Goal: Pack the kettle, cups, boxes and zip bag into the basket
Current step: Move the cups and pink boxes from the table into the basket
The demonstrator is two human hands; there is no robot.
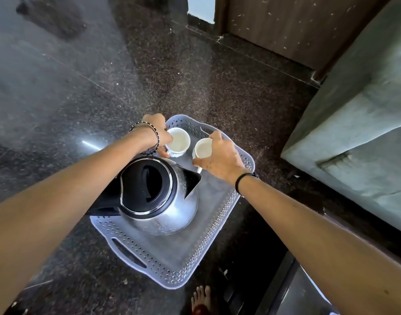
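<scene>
The cups are being packed. The left hand [157,133] is curled round the left cup [179,142] and the right hand [220,159] grips the right cup [203,148], side by side at the far end of the basket [172,276]. I cannot tell whether they touch its floor. The kettle [158,196] sits upright in the near left part. Next, I'd say, both cups need setting down and releasing. The boxes and zip bag are out of sight.
</scene>
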